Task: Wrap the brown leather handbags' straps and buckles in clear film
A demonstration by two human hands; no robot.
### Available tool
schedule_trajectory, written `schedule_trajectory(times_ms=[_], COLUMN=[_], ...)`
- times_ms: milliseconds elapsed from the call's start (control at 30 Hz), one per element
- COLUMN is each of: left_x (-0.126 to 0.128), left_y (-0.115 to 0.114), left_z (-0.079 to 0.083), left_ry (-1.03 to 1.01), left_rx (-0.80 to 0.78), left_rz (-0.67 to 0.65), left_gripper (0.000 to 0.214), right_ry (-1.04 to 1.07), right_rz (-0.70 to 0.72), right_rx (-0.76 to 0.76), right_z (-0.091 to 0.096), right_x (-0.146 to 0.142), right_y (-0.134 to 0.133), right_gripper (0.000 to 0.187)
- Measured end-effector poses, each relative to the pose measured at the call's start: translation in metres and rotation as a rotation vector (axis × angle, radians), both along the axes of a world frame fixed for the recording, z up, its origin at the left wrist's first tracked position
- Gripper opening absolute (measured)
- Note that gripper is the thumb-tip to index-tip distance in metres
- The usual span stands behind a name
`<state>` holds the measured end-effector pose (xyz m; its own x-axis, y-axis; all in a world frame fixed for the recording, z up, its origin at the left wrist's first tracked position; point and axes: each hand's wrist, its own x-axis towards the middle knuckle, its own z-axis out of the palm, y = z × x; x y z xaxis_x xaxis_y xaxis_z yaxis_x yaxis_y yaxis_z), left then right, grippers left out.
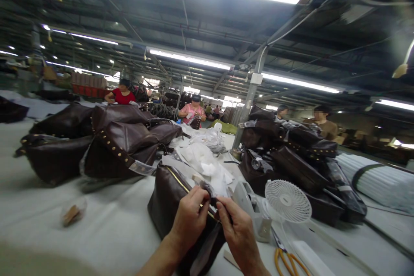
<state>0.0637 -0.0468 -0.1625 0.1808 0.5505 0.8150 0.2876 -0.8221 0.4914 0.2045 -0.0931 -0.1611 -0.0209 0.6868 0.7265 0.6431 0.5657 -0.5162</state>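
Note:
A dark brown leather bag (168,200) with a gold zipper lies on the white table in front of me. Over its zipper end my left hand (191,211) is closed, thumb and fingers pinching a small dark strap piece of the bag. Right beside it, my right hand (237,224) pinches the same dark piece from the other side. The exact shape of that piece is partly hidden by the fingers. White paper (202,155) is heaped just behind the bag.
Scissors with orange handles (286,261), a white fan (287,200) and a tape dispenser (254,207) stand to the right. Brown studded bags (126,142) are piled left, more bags (291,159) right, near a metal post (249,103). Several people work farther back.

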Motion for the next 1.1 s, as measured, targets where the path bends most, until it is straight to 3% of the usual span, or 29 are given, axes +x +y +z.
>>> schedule_trajectory(times_ms=[267, 400, 667, 800, 1000, 1100], left_x=[0.004, 0.009, 0.001, 0.000, 0.009, 0.002], left_y=[-0.001, 0.002, 0.002, -0.004, -0.007, -0.014], left_z=[-0.003, -0.002, 0.001, 0.002, -0.007, -0.001], left_ry=[0.064, 0.079, 0.088, 0.031, 0.088, 0.153], left_rx=[0.110, 0.103, -0.079, -0.089, 0.086, 0.041], left_rz=[0.100, 0.153, 0.005, -0.011, 0.058, -0.049], left_gripper=[0.019, 0.020, 0.017, 0.017, 0.018, 0.020], right_ry=[-0.005, -0.015, -0.174, -0.226, -0.084, -0.109], right_rz=[0.050, -0.003, -0.223, -0.192, -0.111, -0.044], right_rx=[0.017, 0.035, 0.112, 0.175, 0.189, 0.200], right_z=[-0.002, -0.006, -0.008, -0.007, -0.009, -0.005], right_x=[0.002, -0.002, -0.001, -0.004, 0.001, 0.008], right_y=[0.002, 0.002, 0.003, 0.004, 0.007, 0.006], right_gripper=[0.024, 0.023, 0.025, 0.023, 0.020, 0.025])
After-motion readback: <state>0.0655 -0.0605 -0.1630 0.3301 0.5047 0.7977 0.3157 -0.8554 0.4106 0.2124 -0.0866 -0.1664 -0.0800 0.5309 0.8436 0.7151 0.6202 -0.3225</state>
